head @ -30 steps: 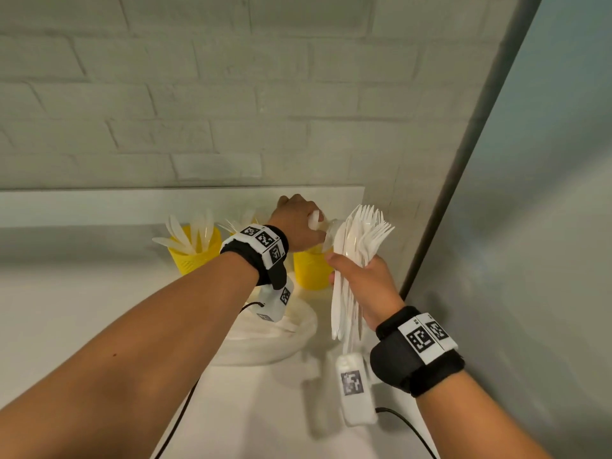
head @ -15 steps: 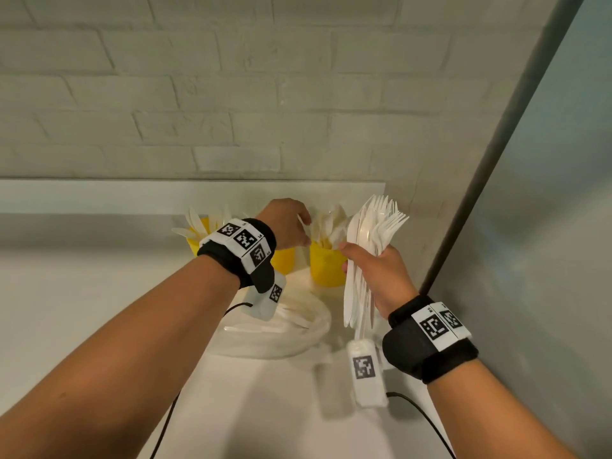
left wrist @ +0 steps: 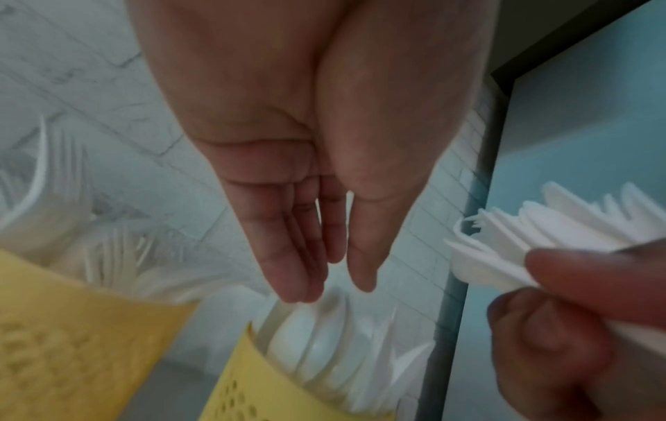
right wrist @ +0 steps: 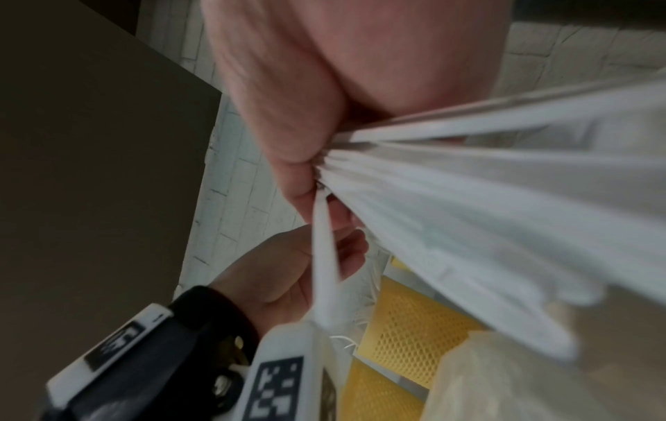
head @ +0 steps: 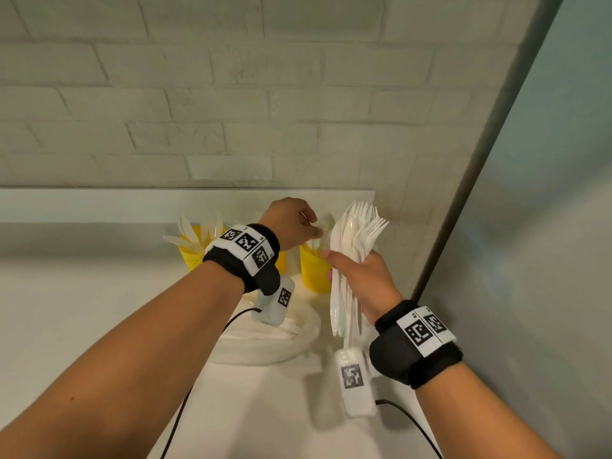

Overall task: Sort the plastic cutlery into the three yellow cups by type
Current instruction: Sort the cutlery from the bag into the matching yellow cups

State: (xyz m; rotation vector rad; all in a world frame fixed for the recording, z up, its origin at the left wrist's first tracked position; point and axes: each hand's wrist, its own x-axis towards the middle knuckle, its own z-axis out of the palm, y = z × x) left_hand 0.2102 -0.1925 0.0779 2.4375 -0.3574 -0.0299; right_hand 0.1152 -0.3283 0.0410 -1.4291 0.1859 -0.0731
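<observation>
A mixed cutlery bundle (head: 351,260) is gripped upright in the right hand (head: 361,279) just right of the rightmost yellow cup (head: 313,273), over which the left hand (head: 291,223) is held, fingers straight, nothing grasped.

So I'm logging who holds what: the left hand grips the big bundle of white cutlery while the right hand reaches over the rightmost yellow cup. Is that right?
The hands are swapped. In the head view the right hand has its grip on the bundle of white cutlery, and the left hand reaches over the rightmost yellow cup. The left wrist view shows its fingers straight, holding nothing.
</observation>
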